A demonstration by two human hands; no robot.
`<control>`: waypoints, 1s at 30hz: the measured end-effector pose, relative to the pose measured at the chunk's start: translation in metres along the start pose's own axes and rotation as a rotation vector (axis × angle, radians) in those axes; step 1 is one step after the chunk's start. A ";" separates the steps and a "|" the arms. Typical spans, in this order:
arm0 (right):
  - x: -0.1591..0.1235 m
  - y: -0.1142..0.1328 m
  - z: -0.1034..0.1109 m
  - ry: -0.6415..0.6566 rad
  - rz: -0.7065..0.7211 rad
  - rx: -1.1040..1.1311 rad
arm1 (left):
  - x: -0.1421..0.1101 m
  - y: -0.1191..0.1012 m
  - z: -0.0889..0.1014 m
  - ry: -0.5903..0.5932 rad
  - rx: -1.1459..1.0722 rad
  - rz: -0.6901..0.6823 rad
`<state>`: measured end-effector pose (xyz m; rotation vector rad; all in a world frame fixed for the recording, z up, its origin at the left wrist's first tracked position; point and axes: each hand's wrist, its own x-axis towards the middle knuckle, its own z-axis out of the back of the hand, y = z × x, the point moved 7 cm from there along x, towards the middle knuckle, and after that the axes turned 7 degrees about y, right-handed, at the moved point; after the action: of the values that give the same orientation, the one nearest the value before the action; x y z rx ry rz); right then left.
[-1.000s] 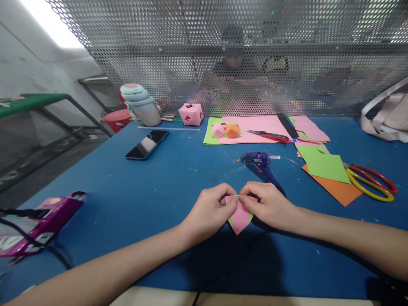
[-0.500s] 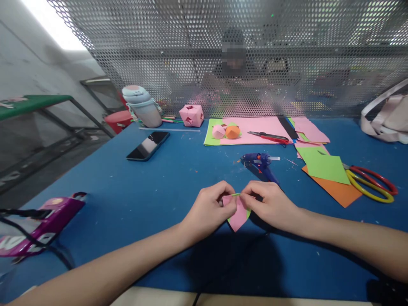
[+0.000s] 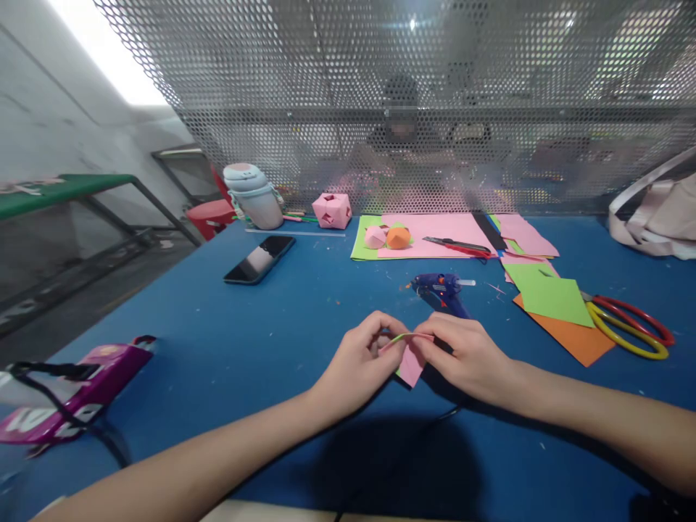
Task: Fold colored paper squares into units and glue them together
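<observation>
A small piece of folded pink and green paper (image 3: 412,366) is held between my two hands, above the blue table. My left hand (image 3: 365,357) pinches its left side between thumb and fingers. On the right side, my right hand (image 3: 462,353) pinches the top edge in the same way. The paper's pink face hangs down toward me and its upper edge bows a little; the fingers hide part of it. Just beyond my hands lies a blue glue gun (image 3: 441,286) with a clear glue stick in its back end.
Colored paper sheets (image 3: 435,225) at the back carry a cutter knife (image 3: 457,246) and pink and orange paper shapes (image 3: 398,238). Scissors (image 3: 631,326) lie by green paper (image 3: 557,301) at right. A phone (image 3: 259,259), bottle (image 3: 253,196), pink paper cube (image 3: 333,210) and purple pouch (image 3: 81,395) stand left.
The paper has tilted and folded between my fingers, so less of its pink face shows. Both hands keep their pinch. The whole view has shifted slightly.
</observation>
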<state>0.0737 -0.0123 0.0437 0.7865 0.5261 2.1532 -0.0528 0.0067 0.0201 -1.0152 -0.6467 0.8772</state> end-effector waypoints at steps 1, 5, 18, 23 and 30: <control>0.000 0.001 0.001 -0.006 0.013 -0.002 | -0.001 -0.001 -0.001 0.018 -0.003 0.004; 0.000 0.008 0.008 -0.006 0.044 0.001 | -0.003 -0.002 -0.007 0.122 -0.067 -0.003; 0.058 -0.115 0.113 -0.273 -0.560 0.234 | -0.001 0.005 -0.029 0.292 -0.145 -0.020; 0.094 -0.171 0.087 -0.219 -0.626 0.359 | 0.000 0.008 -0.028 0.278 -0.142 0.000; 0.070 -0.168 0.069 -0.089 -0.634 0.371 | 0.000 0.011 -0.027 0.281 -0.120 -0.025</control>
<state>0.1730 0.1535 0.0209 0.7743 0.9949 1.4479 -0.0348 -0.0023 -0.0001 -1.2100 -0.4761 0.6637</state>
